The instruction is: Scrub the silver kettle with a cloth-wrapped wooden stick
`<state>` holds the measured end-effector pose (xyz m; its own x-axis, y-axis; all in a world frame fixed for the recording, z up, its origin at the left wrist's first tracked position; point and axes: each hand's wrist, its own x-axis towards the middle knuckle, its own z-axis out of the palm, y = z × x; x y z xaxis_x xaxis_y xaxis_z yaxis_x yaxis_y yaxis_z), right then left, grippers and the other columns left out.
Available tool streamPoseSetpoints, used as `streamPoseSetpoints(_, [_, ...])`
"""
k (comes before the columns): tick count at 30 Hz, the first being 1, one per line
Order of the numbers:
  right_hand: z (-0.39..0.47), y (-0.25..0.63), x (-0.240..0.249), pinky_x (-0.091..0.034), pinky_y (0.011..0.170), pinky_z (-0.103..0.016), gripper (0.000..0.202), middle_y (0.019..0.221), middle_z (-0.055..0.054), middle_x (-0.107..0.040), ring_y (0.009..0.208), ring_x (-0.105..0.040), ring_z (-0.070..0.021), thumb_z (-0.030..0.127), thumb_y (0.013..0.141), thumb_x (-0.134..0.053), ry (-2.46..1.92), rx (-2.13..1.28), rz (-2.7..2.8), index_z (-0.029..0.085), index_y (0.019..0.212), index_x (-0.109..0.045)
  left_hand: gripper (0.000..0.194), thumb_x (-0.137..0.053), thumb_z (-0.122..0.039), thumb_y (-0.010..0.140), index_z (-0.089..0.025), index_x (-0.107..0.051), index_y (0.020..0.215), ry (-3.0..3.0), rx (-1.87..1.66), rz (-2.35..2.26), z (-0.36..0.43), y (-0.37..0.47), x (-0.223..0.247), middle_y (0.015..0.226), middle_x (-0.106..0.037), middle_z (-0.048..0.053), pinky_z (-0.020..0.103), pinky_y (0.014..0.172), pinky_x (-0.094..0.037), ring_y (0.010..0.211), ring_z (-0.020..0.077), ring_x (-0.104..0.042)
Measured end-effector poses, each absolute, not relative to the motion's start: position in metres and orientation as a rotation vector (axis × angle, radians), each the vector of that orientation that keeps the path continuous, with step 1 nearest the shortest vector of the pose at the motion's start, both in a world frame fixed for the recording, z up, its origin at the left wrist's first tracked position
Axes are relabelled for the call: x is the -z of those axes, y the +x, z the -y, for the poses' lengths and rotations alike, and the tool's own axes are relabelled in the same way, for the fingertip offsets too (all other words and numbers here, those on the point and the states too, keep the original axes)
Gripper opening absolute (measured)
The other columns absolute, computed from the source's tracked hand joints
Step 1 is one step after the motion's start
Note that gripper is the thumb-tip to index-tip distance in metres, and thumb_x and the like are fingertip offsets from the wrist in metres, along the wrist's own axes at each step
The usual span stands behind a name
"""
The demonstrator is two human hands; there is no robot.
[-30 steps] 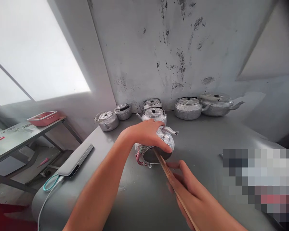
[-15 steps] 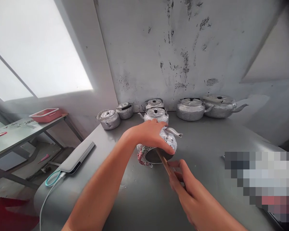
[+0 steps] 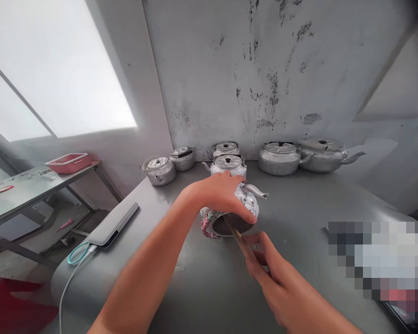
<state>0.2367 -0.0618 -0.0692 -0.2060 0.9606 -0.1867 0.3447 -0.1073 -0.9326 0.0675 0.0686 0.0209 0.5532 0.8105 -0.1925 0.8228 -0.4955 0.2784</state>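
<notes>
On the smooth grey tabletop point(image 3: 202, 287), we clasp the open-mouthed silver metal kettle point(image 3: 250, 201), tipped mouth twd us, w/ L hand point(image 3: 222, 194) fingers curved over it. R hand point(image 3: 273, 273) fingers grip the slim brown wooden stick point(image 3: 243, 242), far end in kettle's mouth. Behind, nr the stained grey wall point(image 3: 209, 93), we see silver lidded kettles point(image 3: 279, 162).

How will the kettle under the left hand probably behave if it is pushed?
The kettle may rock or roll, because it is rounded and tipped toward the camera. Its jutting spout could stop a full roll. The thin metal rim suggests it is stiff and light.
</notes>
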Motion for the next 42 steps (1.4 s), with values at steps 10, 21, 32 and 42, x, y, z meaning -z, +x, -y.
streamPoseSetpoints(10, [0.065,0.23,0.07,-0.039,0.043,-0.021,0.046,0.065,0.008,-0.043,0.049,-0.035,-0.0109,0.062,0.096,-0.039,-1.49,-1.608,1.397,0.028,0.126,-0.045,0.114,-0.063,-0.084,0.058,-0.033,-0.028,0.154,2.453,0.052,-1.336,-0.069,0.067,-0.021,0.154,-0.038,0.008,0.039,0.094,-0.049,0.131,0.0348,-0.047])
streamPoseSetpoints(21, [0.057,0.232,0.062,-0.042,0.047,-0.024,0.039,0.076,0.007,-0.046,0.05,-0.039,-0.0097,0.057,0.098,-0.035,-1.614,-1.602,1.469,0.033,0.128,-0.035,0.116,-0.059,-0.089,0.055,-0.033,-0.03,0.154,2.487,0.058,-1.29,-0.066,0.068,-0.023,0.155,-0.037,0.006,0.043,0.097,-0.047,0.134,0.0379,-0.042])
streamPoseSetpoints(32, [0.06,0.245,0.07,-0.043,0.045,-0.024,0.033,0.071,0.003,-0.059,0.044,-0.041,-0.011,0.053,0.096,-0.041,-1.698,-1.483,1.514,0.027,0.114,-0.049,0.109,-0.06,-0.086,0.061,-0.034,-0.031,0.152,2.493,0.027,-1.3,-0.065,0.069,-0.019,0.151,-0.04,0.006,0.042,0.098,-0.047,0.134,0.0353,-0.041])
streamPoseSetpoints(42, [0.067,0.242,0.069,-0.053,0.061,-0.033,0.041,0.079,-0.008,-0.07,0.067,-0.063,-0.0246,0.068,0.085,-0.051,-1.51,-1.29,1.489,0.027,0.084,-0.056,0.108,-0.06,-0.084,0.062,-0.034,-0.029,0.153,2.49,0.057,-1.323,-0.062,0.072,-0.02,0.152,-0.039,0.006,0.043,0.102,-0.042,0.137,0.0355,-0.038])
